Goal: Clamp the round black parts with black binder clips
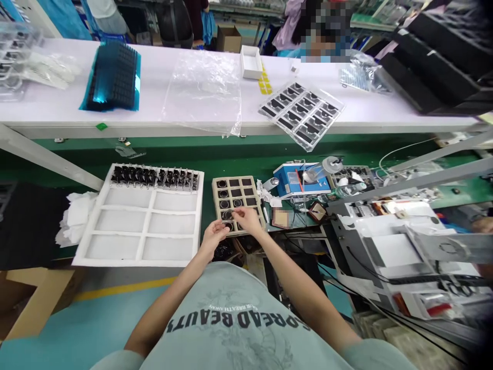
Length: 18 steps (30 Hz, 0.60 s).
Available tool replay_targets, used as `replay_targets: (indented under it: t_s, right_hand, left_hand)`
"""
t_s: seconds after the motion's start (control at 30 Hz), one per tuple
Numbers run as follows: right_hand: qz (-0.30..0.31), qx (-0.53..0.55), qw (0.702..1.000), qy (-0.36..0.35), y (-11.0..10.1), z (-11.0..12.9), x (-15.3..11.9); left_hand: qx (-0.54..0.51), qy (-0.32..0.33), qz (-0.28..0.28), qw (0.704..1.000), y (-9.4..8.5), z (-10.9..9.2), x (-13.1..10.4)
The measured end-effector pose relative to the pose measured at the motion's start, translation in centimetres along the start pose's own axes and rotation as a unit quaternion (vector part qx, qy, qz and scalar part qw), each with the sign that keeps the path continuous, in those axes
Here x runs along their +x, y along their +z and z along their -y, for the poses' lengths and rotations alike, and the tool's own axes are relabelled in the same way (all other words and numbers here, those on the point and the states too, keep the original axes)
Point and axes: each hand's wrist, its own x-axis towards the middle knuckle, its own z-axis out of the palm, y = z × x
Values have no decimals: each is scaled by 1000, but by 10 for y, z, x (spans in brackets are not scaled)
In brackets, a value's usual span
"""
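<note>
Head view, only one. Beige compartment tray (216,198) is right at the fingers, on the green bench (227,167). Both hands work its near end.

Left hand (214,237): at the tray's near left corner, fingers bent, tips close to the thumb. Can't tell if they pinch anything. Right hand (248,220): reaches over the near rows, thumb and forefinger brought together at a small dark part; too small to tell if it's gripped or just touched.

Round dark parts (223,194) sit in the left column, in the three rows beyond the fingers; one more in the middle column, just beyond the right fingertips. At least one more shows between the two hands.

Progress, my read: partway. Left column looks populated, middle column barely started, right column shows only dark rectangles. Can't tell if those are cell floors or flat parts. Cells under the right hand are hidden, so no full count.

Around: white foam tray (143,235) left of the left fingers, black binder clips (133,176) along its far edge. Blue unit (285,182) beyond and right of the right fingers, white tissue (265,194) between it and the beige tray.
</note>
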Motion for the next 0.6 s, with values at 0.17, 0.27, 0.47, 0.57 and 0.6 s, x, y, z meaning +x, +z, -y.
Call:
replay_targets:
  t_s: [0.17,0.27,0.47,0.57,0.6]
  right_hand:
    - [-11,-343,938,-43,-36,-6,88]
    - [54,-426,900,-71,-37,-12,106]
    - [79,-408,904,-101,-22,-37,78]
    - [57,-381,915,-121,-18,-43,68]
    - [42,-371,919,-129,-16,-42,66]
  left_hand:
    - [70,-34,39,996,-21,1,-21]
    - [71,-46,8,996,-42,3,-33]
    - [32,-47,-78,995,-87,7,-48]
    - [45,-34,-85,995,-111,0,-36]
    - [65,-20,-87,994,-121,-7,-27]
